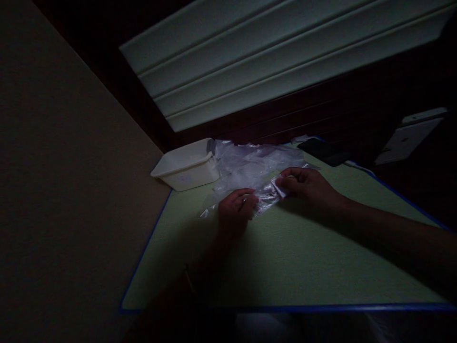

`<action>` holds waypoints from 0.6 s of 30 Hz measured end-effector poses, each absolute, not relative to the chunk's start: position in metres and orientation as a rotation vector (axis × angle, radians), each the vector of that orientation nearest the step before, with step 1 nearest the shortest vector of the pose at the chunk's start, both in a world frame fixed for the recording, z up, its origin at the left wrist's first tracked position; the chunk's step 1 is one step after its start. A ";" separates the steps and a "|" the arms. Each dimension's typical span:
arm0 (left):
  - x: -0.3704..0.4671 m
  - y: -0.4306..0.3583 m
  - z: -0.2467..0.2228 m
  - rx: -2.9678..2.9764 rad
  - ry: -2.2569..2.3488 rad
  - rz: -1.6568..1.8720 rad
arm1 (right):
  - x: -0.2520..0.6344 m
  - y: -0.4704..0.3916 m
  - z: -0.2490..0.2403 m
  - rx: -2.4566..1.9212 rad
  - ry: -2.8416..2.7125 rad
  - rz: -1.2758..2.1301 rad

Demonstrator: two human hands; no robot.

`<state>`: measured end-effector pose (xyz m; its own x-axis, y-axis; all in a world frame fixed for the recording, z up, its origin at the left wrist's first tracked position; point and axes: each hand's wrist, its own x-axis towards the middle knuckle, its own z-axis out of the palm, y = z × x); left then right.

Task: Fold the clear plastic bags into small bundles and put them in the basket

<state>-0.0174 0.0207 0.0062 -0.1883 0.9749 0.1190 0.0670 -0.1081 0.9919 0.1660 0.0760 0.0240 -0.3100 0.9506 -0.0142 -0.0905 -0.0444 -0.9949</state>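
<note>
My right hand pinches a small pale, flat packet between thumb and fingers. A clear plastic bag stretches from the packet to my left hand, whose curled fingers close on the bag's near left part. Just behind both hands lies a heap of clear plastic bags on the green mat. Whether the packet is inside the clear bag or only against it, I cannot tell in the dim light.
A white plastic bin stands at the mat's back left corner, beside a wall. At the back right lies a dark flat object. The green mat has a blue edge. A white panel is farther right.
</note>
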 end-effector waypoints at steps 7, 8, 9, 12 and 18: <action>-0.017 0.024 -0.001 1.215 1.253 1.357 | 0.167 0.076 0.022 -0.878 -1.419 1.489; -0.017 0.024 -0.002 1.195 1.253 1.362 | 0.167 0.076 0.021 -0.854 -1.467 1.469; -0.017 0.024 -0.002 1.182 1.261 1.368 | 0.168 0.076 0.020 -0.839 -1.516 1.441; -0.017 0.025 -0.002 1.182 1.278 1.389 | 0.170 0.077 0.019 -0.859 -1.621 1.353; -0.019 0.025 -0.002 1.204 1.259 1.370 | 0.172 0.077 0.020 -0.862 -1.648 1.339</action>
<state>-0.0195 0.0250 -0.0017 -0.1291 0.9881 0.0842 0.0000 -0.0849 0.9964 0.1718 0.0770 0.0202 -0.4253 0.8878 0.1757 0.0103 0.1988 -0.9800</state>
